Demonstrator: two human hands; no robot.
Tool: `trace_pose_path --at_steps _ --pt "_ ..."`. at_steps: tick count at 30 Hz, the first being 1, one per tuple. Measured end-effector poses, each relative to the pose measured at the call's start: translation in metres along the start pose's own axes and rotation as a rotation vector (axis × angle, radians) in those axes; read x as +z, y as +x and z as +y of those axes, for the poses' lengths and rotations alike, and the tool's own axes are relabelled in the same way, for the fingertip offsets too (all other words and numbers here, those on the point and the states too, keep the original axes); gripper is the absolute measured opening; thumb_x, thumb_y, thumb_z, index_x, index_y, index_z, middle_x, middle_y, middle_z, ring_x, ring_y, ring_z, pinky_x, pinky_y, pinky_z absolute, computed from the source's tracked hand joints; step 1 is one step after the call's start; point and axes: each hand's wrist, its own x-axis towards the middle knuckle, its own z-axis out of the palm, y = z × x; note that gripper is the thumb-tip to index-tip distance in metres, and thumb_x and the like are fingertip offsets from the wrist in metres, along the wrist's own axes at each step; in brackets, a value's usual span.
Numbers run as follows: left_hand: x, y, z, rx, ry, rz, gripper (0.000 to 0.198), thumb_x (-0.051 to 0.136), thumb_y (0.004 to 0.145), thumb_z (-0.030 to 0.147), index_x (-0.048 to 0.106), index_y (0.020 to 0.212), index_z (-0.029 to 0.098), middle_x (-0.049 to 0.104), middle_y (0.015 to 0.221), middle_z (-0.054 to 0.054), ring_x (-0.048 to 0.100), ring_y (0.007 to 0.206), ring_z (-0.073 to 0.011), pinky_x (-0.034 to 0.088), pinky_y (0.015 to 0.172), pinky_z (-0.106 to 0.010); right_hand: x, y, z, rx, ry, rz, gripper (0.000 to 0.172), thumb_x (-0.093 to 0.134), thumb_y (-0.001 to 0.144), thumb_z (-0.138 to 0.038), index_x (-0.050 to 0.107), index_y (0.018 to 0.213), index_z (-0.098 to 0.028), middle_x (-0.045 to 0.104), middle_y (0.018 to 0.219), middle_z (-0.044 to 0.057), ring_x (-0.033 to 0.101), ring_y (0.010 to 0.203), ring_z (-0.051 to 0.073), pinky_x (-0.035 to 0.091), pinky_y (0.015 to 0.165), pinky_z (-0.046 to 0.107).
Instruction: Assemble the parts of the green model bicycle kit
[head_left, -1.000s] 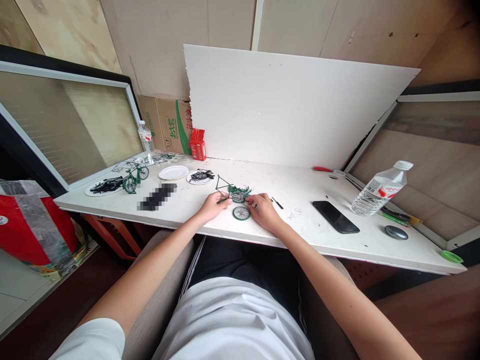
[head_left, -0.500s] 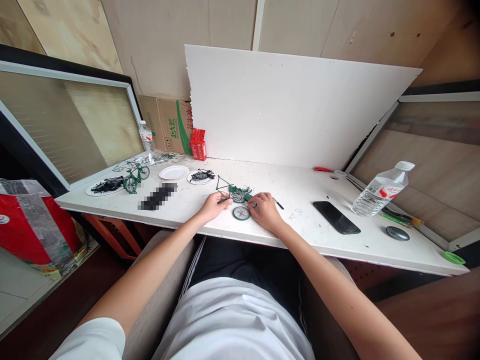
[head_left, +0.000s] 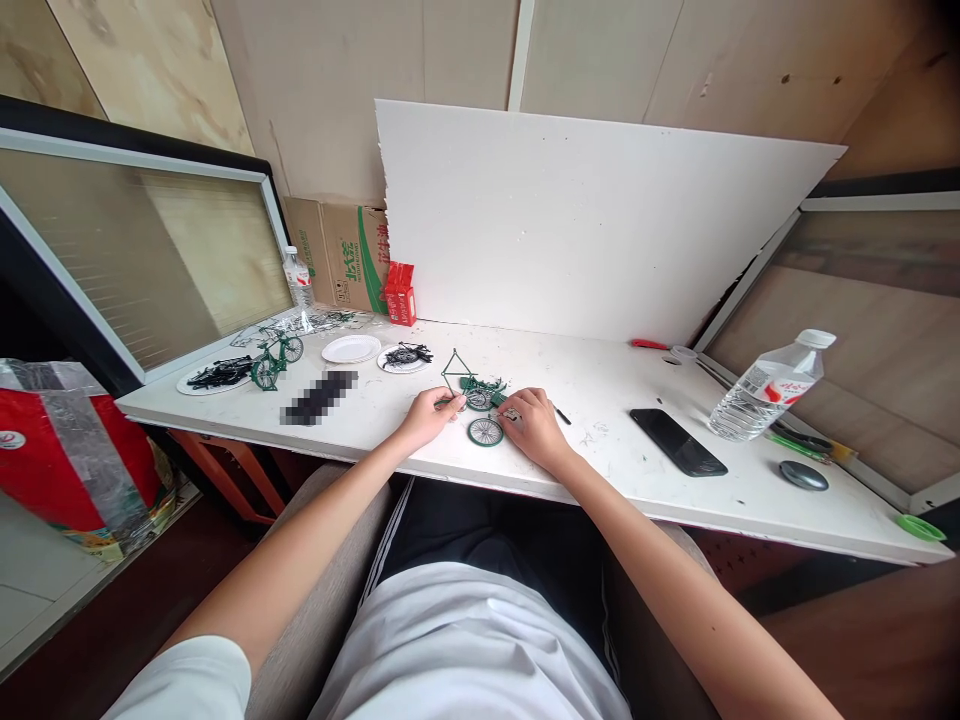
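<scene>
My left hand (head_left: pixel 429 415) pinches a small green model bicycle frame (head_left: pixel 454 368), which stands up from the fingers with its triangle pointing away from me. My right hand (head_left: pixel 531 418) lies low on the white table with curled fingers, beside a small pale bit; what its fingertips grip, if anything, is hidden. Between the hands a loose toy wheel with a green rim (head_left: pixel 485 432) lies flat, close to the right fingers. Just beyond it sits a cluster of green bicycle parts (head_left: pixel 484 390), including another wheel.
A green model bicycle (head_left: pixel 276 355) stands at left near a plate of dark parts (head_left: pixel 217 374). Two white plates lie nearer the middle, one (head_left: pixel 351 348) bare. A phone (head_left: pixel 677 442), water bottle (head_left: pixel 776 385) and mouse (head_left: pixel 803 475) occupy the right side. A thin black tool (head_left: pixel 561 414) lies beyond my right hand.
The bicycle frame in my left hand has turned, its top swinging to the right. My right hand stays almost in place beside the loose wheel. The whole view has shifted slightly.
</scene>
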Motion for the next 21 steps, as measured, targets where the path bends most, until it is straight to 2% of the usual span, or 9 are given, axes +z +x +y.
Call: trace_pose_path --at_steps 10,14,17,21 --pt "-0.001 0.002 -0.004 0.037 0.054 -0.008 0.053 0.071 0.087 0.069 0.070 0.092 0.017 0.074 0.092 -0.009 0.066 0.077 -0.0200 0.055 0.077 -0.033 0.001 0.000 0.003 0.019 0.040 0.025 0.008 0.064 0.099 -0.021 0.070 0.103 -0.023 0.076 0.111 0.008 0.061 0.120 0.032 0.047 0.099 0.046" --pt "-0.002 -0.001 0.001 0.075 0.114 0.000 0.048 0.071 0.089 0.065 0.071 0.097 0.017 0.076 0.099 -0.010 0.069 0.089 -0.0234 0.054 0.082 -0.034 0.000 0.001 0.003 0.011 0.066 0.013 0.006 0.065 0.098 -0.021 0.070 0.099 -0.024 0.078 0.107 0.006 0.066 0.111 0.030 0.048 0.097 0.046" --pt "-0.010 0.001 0.006 0.102 0.201 -0.004 0.044 0.071 0.090 0.061 0.072 0.095 0.018 0.077 0.102 -0.010 0.069 0.095 -0.0251 0.052 0.087 -0.034 -0.002 0.001 0.002 0.003 0.085 0.034 0.007 0.068 0.097 -0.020 0.070 0.102 -0.025 0.078 0.108 0.006 0.065 0.110 0.030 0.050 0.097 0.046" --pt "-0.032 0.007 0.010 0.093 0.346 -0.009 0.043 0.068 0.090 0.061 0.069 0.083 0.019 0.073 0.086 -0.006 0.064 0.081 -0.0228 0.049 0.078 -0.033 -0.003 0.001 0.001 -0.001 0.101 0.071 0.018 0.068 0.096 -0.020 0.066 0.113 -0.025 0.078 0.110 0.007 0.065 0.113 0.031 0.053 0.095 0.047"
